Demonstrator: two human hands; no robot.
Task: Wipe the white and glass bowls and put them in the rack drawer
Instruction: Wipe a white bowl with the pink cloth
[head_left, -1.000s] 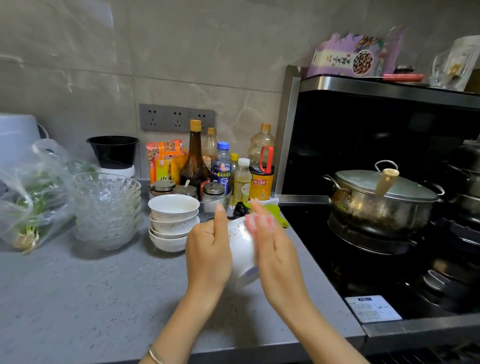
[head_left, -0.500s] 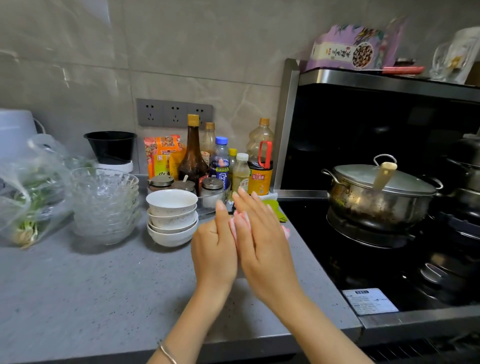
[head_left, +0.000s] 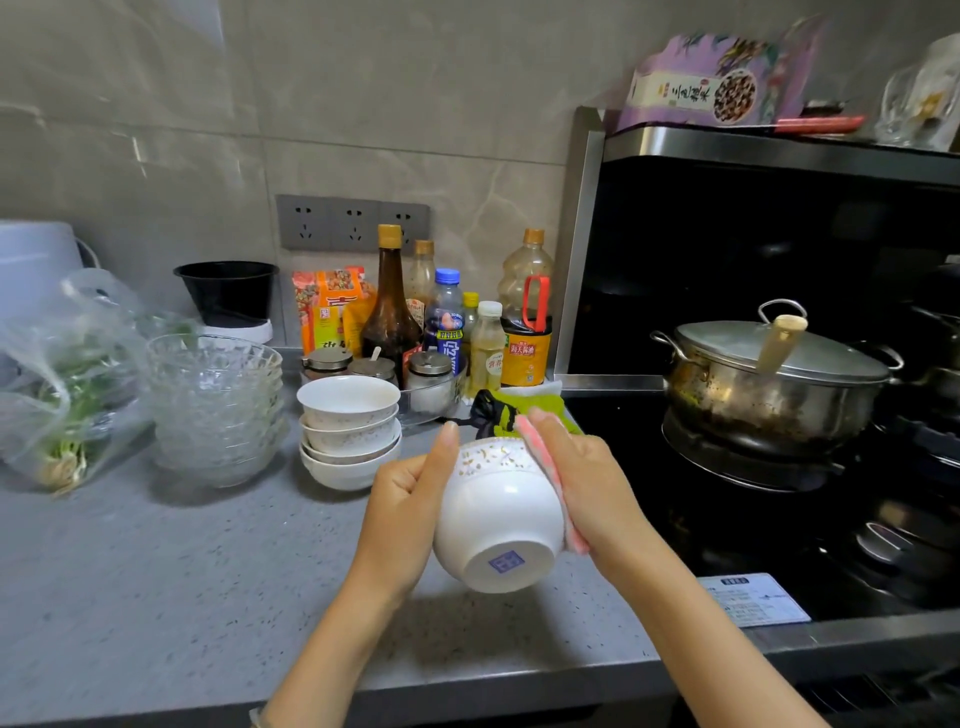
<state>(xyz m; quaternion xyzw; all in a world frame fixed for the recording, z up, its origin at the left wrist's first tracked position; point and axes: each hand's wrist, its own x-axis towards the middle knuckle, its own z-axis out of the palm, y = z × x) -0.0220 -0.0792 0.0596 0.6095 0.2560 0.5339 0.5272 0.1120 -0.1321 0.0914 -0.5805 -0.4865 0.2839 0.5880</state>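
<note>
Held bowl above near counter, between left hand and right hand. Stacked bowls beyond it; glass bowl stack further left. Bottles behind. Pot on stove, right.

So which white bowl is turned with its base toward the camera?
The white bowl held between both hands, showing its blue base mark; the stacked white bowls sit upright.

Bare countertop at left front, bowl stacks and bottles crowd behind
</note>
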